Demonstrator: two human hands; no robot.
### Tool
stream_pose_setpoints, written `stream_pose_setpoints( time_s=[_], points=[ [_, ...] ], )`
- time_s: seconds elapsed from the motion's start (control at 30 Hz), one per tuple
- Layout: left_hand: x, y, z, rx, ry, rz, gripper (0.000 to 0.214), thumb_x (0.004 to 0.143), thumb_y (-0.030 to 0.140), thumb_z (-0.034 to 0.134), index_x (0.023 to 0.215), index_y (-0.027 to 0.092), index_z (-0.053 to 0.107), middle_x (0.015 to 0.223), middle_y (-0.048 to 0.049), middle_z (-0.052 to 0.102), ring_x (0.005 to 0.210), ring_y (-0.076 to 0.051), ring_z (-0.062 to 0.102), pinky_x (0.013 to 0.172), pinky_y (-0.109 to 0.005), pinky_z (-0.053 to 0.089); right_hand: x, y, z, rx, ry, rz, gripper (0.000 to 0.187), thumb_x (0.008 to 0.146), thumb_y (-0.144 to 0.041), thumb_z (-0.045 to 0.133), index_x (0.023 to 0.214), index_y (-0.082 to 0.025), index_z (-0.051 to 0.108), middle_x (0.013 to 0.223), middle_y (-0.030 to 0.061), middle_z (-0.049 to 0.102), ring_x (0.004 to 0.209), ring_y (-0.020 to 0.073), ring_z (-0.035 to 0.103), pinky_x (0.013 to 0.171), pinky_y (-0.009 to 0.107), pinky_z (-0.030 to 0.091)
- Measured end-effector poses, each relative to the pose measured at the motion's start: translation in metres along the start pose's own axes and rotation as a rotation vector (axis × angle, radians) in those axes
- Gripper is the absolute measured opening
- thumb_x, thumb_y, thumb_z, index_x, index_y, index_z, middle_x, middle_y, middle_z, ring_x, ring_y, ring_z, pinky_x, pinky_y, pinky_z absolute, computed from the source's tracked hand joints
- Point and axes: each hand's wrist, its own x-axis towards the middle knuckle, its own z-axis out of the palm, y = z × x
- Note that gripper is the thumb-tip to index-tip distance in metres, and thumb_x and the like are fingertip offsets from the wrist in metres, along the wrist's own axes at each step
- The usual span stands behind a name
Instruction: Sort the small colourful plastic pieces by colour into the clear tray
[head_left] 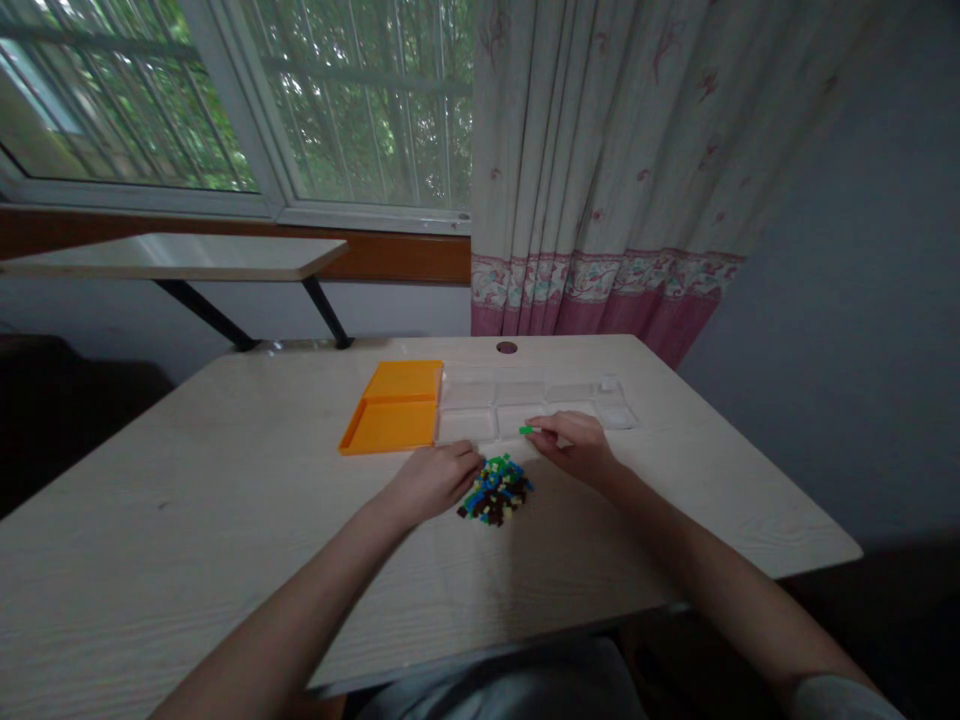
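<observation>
A small heap of mixed coloured pieces (496, 490), green, blue, yellow and brown, lies on the pale wooden table (225, 520). My left hand (435, 480) rests curled at the heap's left edge, fingertips touching it. My right hand (574, 445) sits just right of the heap and pinches a small green piece (527, 430) between thumb and forefinger, over the near row of a clear compartment tray (540, 405). One far-right compartment holds a small pale item (608, 383).
An orange open lid or flat box (394, 408) lies joined to the clear tray's left side. A round cable hole (506, 347) sits at the table's far edge. A narrow bench (180, 256) stands under the window; a curtain hangs behind right.
</observation>
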Motion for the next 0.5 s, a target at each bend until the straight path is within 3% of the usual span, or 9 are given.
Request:
stream_pose_setpoints(
  time_s=[0.3, 0.5],
  points=[
    [0.0, -0.001, 0.004, 0.032, 0.012, 0.019, 0.022, 0.087, 0.026, 0.039, 0.086, 0.02, 0.059, 0.084, -0.0034, 0.057, 0.067, -0.015, 0.058, 0.055, -0.023, 0.041, 0.003, 0.006, -0.007, -0.091, -0.044, 0.004, 0.018, 0.082, -0.031, 0.054, 0.084, -0.019, 0.067, 0.062, -0.0002, 0.065, 0.053, 0.0086, 0.055, 0.059, 0.02, 0.042],
    [0.0, 0.0, 0.003, 0.025, 0.01, 0.017, 0.021, 0.087, 0.024, 0.038, 0.087, 0.019, 0.059, 0.084, -0.0042, 0.057, 0.067, -0.014, 0.057, 0.056, -0.022, 0.042, 0.007, 0.049, -0.036, -0.242, -0.399, 0.223, 0.021, 0.083, -0.032, 0.051, 0.091, -0.021, 0.066, 0.077, 0.0022, 0.067, 0.063, 0.0118, 0.058, 0.06, 0.021, 0.04]
  ],
)
